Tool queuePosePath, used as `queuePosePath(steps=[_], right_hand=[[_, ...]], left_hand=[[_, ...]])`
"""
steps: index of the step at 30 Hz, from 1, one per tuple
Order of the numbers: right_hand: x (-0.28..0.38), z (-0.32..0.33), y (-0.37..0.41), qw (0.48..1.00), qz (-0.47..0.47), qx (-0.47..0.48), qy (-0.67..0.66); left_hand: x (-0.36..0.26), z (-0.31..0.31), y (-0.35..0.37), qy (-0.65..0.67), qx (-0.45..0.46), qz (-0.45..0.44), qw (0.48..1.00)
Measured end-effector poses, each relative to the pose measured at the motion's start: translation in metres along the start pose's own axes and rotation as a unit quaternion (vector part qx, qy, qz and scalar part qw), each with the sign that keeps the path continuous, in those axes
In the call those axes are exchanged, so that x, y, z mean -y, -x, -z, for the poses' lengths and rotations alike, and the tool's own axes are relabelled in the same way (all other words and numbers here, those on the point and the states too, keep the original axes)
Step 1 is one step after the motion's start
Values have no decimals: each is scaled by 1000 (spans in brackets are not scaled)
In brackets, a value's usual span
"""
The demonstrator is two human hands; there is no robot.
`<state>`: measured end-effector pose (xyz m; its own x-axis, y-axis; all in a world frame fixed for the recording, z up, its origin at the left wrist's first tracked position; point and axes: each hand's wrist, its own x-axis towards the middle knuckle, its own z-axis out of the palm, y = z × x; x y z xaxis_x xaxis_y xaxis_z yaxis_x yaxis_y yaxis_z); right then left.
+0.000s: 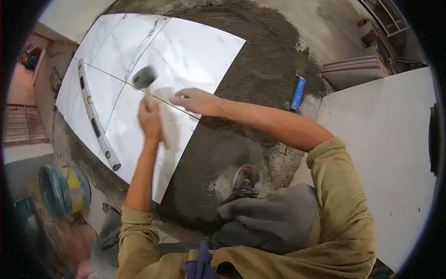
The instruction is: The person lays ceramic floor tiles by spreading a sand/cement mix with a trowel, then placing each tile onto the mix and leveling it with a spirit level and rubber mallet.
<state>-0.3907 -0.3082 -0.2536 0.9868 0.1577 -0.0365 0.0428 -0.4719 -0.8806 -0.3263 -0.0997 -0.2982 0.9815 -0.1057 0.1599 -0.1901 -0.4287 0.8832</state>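
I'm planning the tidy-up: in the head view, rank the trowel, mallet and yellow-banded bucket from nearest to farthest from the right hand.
1. Mallet, just to the left, held in the left hand.
2. Trowel, off to the right.
3. Yellow-banded bucket, at the lower left.

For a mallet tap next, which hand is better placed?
Probably the left hand: it grips the mallet over the white tiles, while the right hand is near a tile joint.

No text, brand, number or sign can be read; the pale marks on the trowel's blue handle (297, 94) are too small to make out, and the yellow band (75, 189) on the bucket (52, 191) is too blurred
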Motion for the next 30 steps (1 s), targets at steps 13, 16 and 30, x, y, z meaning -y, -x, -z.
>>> queuePosePath(steps=[13,16,30], right_hand=[[-77,131,15,949,-242,-174,-108],[-74,130,12,947,-241,-145,-159],[-110,64,6,959,-254,-122,14]], left_hand=[[-49,-151,-127,-418,324,-23,848],[9,-189,-151,-449,362,43,816],[-45,-177,-148,-500,401,12,767]])
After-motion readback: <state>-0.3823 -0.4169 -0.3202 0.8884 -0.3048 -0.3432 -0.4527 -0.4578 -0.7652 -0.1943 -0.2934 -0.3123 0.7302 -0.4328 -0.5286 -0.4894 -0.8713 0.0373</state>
